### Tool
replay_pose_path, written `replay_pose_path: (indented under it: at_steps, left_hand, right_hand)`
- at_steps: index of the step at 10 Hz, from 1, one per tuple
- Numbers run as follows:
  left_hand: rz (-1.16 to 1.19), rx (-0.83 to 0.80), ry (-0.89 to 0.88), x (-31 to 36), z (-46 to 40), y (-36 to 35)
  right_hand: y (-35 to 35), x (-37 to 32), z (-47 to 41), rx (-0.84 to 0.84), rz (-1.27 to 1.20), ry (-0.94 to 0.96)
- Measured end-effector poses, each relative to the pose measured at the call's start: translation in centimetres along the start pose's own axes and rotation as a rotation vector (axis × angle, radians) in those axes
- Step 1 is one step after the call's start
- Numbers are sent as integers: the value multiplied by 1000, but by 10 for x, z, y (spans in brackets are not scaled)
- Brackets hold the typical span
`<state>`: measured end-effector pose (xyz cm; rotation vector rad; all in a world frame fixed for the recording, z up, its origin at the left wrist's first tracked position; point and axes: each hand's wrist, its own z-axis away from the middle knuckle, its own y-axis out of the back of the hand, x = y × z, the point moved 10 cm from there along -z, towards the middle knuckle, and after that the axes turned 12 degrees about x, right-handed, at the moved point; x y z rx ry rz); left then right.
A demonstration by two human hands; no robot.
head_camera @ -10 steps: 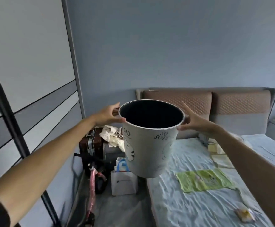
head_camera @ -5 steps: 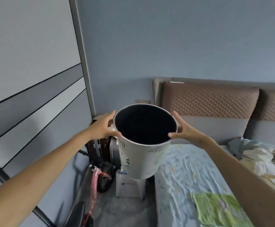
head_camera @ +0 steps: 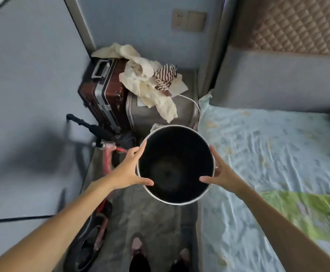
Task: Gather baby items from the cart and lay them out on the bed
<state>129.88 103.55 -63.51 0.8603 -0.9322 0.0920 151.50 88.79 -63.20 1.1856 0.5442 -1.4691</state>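
Both hands on bucket (head_camera: 175, 165) rim: L hand (head_camera: 127, 170) and R hand (head_camera: 222, 173), thumbs hooked inside, fingers on outer wall. Bucket upright over grey floor strip (head_camera: 140, 216) btwn wardrobe and bed (head_camera: 268, 154). Interior dark, contents can't tell. Suitcases (head_camera: 109, 91) w/ crumpled clothes (head_camera: 150, 79) in corner, pink scooter (head_camera: 105, 169) left. Green cloth (head_camera: 307, 213) on bed.

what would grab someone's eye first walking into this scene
First the round bucket with its dark, empty inside, held at the rim between the left hand and right hand, over the floor strip beside the bed. Next, the crumpled cream clothes heaped on the suitcases in the corner beyond the bucket, the maroon suitcase at the left.
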Motion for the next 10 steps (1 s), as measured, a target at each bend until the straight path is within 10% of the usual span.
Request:
replay_pose_path:
  at_steps: [5, 10]
  left_hand:
    - [67, -79, 372, -328, -89, -255]
    - [-78, -153, 443, -361, -113, -296]
  right_hand:
    - [-137, 381, -137, 1, 27, -283]
    - [-140, 417, -161, 112, 430, -323]
